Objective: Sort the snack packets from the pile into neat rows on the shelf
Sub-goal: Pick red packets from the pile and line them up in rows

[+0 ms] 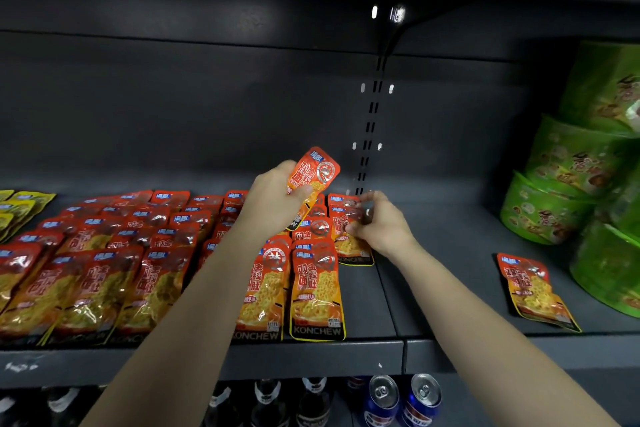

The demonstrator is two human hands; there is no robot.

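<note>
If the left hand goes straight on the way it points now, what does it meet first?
Likely the shelf's back wall, near the slotted strip; the orange packet the left hand holds would touch first. Depth is unclear.

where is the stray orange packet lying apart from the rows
In the head view the stray orange packet lies flat on the shelf, right of the right hand and just left of the stacked green tubs.

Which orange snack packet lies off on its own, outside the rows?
The tilted packet on the right shelf section beside the green tubs; the left hand holds another packet, the rest lie in rows.
</note>
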